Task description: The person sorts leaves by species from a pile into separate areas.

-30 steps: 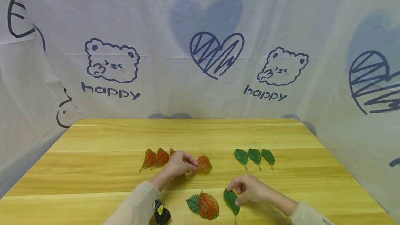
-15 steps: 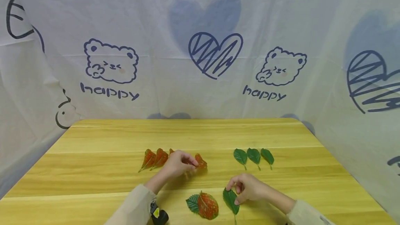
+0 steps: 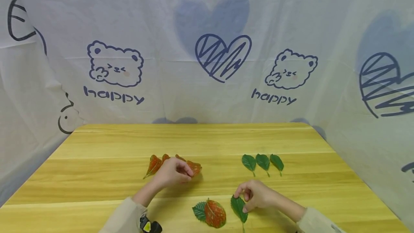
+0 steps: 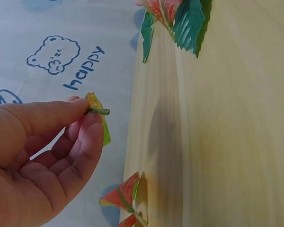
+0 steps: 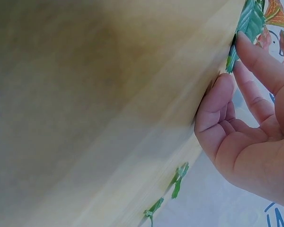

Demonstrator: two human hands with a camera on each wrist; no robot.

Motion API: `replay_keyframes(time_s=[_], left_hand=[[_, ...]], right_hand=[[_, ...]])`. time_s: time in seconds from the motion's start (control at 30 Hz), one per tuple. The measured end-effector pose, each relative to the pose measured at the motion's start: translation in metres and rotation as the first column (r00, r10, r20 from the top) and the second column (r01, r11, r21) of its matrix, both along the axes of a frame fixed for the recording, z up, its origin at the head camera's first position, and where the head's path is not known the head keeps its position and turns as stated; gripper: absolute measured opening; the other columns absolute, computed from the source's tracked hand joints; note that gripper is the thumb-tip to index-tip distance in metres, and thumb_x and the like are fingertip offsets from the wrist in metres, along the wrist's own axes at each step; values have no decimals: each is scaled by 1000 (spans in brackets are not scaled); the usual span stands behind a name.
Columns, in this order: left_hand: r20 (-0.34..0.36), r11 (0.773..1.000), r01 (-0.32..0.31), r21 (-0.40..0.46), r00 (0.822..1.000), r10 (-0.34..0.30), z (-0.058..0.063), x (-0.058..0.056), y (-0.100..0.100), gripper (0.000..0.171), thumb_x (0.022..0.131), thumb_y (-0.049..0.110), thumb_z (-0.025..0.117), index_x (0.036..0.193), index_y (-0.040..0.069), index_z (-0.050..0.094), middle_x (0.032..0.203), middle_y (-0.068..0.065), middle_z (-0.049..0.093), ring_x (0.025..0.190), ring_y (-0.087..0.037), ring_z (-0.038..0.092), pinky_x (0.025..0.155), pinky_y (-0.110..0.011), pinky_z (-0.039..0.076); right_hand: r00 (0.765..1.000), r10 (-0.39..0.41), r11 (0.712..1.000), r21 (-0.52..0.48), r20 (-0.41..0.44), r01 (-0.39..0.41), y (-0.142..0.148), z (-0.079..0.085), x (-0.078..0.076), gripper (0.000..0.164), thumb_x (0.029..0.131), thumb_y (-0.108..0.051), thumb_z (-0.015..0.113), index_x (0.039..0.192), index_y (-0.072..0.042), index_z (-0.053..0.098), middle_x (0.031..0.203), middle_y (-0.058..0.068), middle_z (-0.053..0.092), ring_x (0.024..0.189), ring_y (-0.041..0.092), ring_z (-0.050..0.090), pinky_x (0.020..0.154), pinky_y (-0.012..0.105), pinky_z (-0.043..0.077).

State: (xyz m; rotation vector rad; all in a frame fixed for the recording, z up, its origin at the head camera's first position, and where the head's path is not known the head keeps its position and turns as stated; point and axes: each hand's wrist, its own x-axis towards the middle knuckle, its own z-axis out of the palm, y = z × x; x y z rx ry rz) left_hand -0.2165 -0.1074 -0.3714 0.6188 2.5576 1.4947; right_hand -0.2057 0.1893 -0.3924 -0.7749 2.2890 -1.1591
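My left hand (image 3: 170, 172) pinches a red leaf (image 3: 195, 168) between thumb and fingertips, just right of a row of red leaves (image 3: 154, 163). In the left wrist view, the short green stem (image 4: 102, 112) pokes out past the fingertips. The row is partly hidden behind the hand. Lower on the table, my right hand (image 3: 260, 195) holds a green leaf (image 3: 238, 207) by its top and right edge, with thumb and index finger. The leaf's stem points toward the near side. Left of it, another red leaf (image 3: 215, 213) overlaps a green leaf (image 3: 199, 210).
Several green leaves (image 3: 262, 161) lie in a row at the back right of the wooden table (image 3: 113, 139). A white cloth (image 3: 181, 96) printed with bears and hearts hangs behind it. A black device (image 3: 149, 225) sits at my left wrist.
My left hand has moved left with the red leaf, bringing it close to the red row; the leaf has turned in the fingers. My right hand and its green leaf have stayed put.
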Motion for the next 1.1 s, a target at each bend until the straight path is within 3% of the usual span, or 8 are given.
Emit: replay_keyframes(time_s=[0.27,0.53,1.1], left_hand=[[-11,1000,-4,10,1000,4,5,5,-17,4,79,0,65,80,-4,66,69,-6,62,58,-22,57,52,-31,48],[47,999,8,38,999,-10,10,10,-36,7,77,-1,66,81,-7,65,70,-9,63,57,-23,58,53,-41,50],[103,1000,-13,-13,995,14,11,21,-86,11,77,-1,65,84,-10,64,73,-15,63,63,-32,59,56,-37,51]], right_hand=[[1000,-7,1000,3,4,7,0,0,0,29,65,11,71,91,0,63,62,-1,45,50,6,37,43,14,31],[1000,-6,1000,-6,4,6,1,-1,1,29,66,12,70,91,1,63,62,0,45,50,5,37,43,13,31],[1000,-1,1000,-7,-8,1,1,-2,0,28,66,11,70,91,1,62,61,-1,45,49,4,37,43,13,31]])
